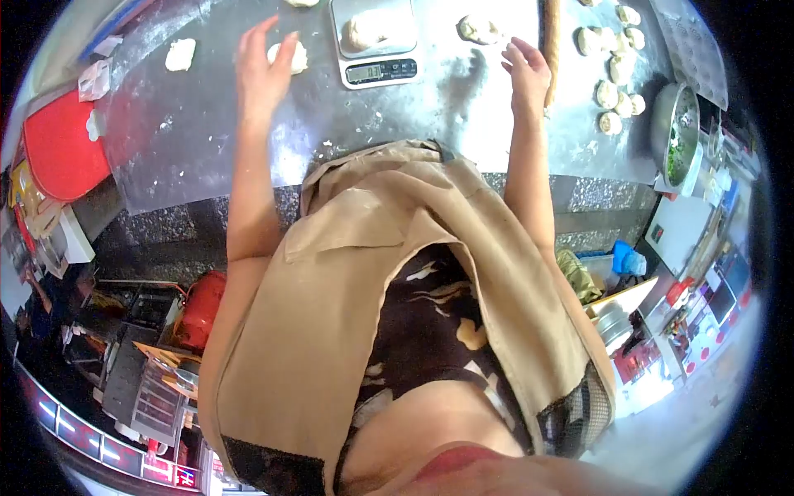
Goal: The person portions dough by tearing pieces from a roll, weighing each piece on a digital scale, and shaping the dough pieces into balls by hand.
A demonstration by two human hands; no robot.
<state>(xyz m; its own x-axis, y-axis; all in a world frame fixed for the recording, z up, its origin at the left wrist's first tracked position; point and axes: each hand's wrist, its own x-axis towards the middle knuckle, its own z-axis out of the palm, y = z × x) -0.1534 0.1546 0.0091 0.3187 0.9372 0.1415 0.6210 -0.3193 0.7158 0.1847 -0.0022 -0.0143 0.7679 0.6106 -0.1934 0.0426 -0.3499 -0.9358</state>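
My left hand [266, 66] is over the metal table, fingers apart, beside a dough piece [293, 59] that it partly hides. My right hand [527, 73] has its fingers curled loosely and apart, with nothing visible in them, just left of a wooden rolling pin [552, 50]. Between my hands a lump of dough [365, 31] rests on a white digital scale [382, 73]. Another dough piece [480, 30] lies between the scale and my right hand. At the left is a further piece [180, 54].
Several small dough pieces [609, 93] lie right of the rolling pin. A metal bowl [681, 136] with green and white contents stands at the table's right edge, near a dimpled tray [691, 45]. A red stool-like object [66, 145] is at the left edge.
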